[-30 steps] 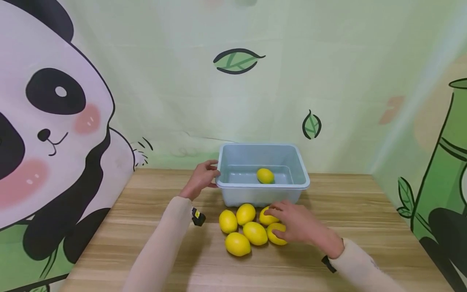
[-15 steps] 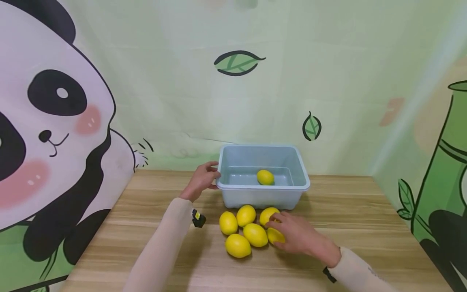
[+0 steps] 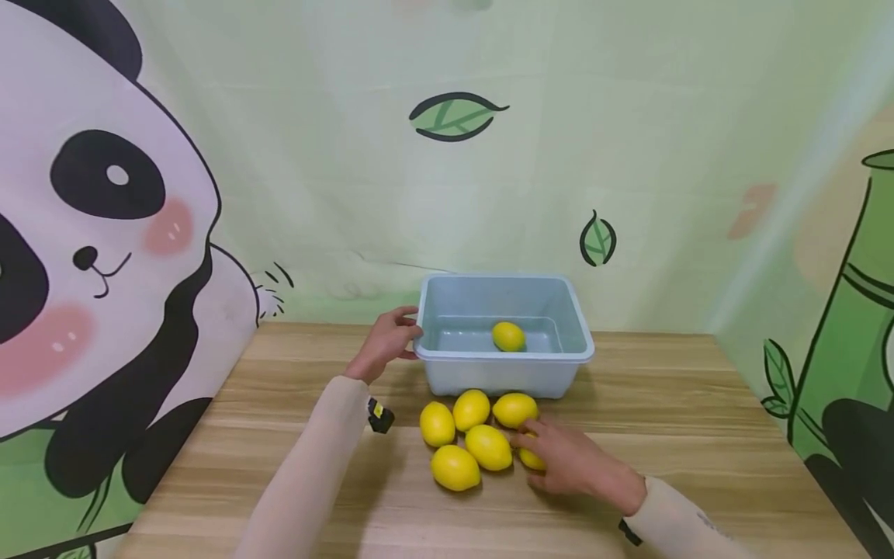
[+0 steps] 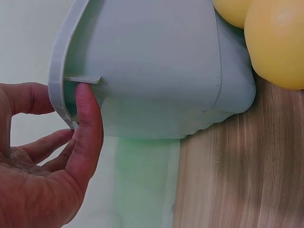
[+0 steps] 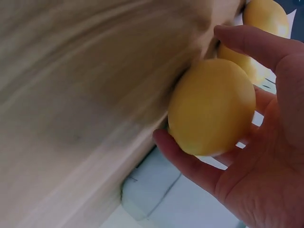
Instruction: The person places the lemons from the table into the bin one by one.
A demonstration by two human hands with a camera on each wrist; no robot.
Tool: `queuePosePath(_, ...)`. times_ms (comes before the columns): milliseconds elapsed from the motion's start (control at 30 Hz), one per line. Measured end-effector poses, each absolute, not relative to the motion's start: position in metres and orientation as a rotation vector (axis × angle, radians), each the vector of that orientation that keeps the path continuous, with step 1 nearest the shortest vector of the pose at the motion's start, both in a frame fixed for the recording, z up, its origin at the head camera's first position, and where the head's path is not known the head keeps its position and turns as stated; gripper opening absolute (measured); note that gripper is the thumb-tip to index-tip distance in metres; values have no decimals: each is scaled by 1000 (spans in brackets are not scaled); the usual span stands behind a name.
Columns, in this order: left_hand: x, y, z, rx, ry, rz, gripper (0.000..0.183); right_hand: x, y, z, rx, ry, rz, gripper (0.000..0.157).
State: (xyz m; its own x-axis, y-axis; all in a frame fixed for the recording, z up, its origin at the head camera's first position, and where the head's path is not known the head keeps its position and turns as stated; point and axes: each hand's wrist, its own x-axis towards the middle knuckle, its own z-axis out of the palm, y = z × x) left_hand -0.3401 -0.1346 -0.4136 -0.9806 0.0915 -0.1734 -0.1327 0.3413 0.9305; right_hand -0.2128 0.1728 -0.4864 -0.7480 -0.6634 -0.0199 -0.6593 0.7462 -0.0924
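Note:
My left hand (image 3: 386, 339) holds the light blue plastic tub (image 3: 503, 376) by its left rim. In the left wrist view, one digit of that hand (image 4: 57, 156) presses under the rim's outer lip and the others lie at the rim's edge. One lemon (image 3: 508, 337) lies inside the tub. My right hand (image 3: 576, 458) is low over the table, its fingers curved around the rightmost lemon (image 5: 211, 107). The thumb in the right wrist view looks apart from that lemon, which seems to rest on the table. Fingers partly cover it in the head view.
Several other lemons (image 3: 489, 448) lie grouped in front of the tub, close to the right hand. The wooden table (image 3: 300, 435) backs onto a green printed cloth (image 3: 335, 171) with a panda and leaves. The tub stands near the table's back edge.
My right hand has shifted slightly right and toward me, off the lemon nearest the tub and around the rightmost one. My left hand and the tub stay put.

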Motion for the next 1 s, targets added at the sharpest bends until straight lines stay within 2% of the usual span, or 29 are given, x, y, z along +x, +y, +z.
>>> queuePosePath(400,-340,-133,-413,-58,2405,1694,58,-217,177,-496,-1090,2895,-174,32)
queuePosePath(633,-340,-133,-414,-54,2405,1688,58,-216,179,-484,-1063,2939,-190,34)
queuePosePath(1000,-341,-135,-414,-51,2395,1699,58,-221,179,-440,-1075,2999,-187,36)
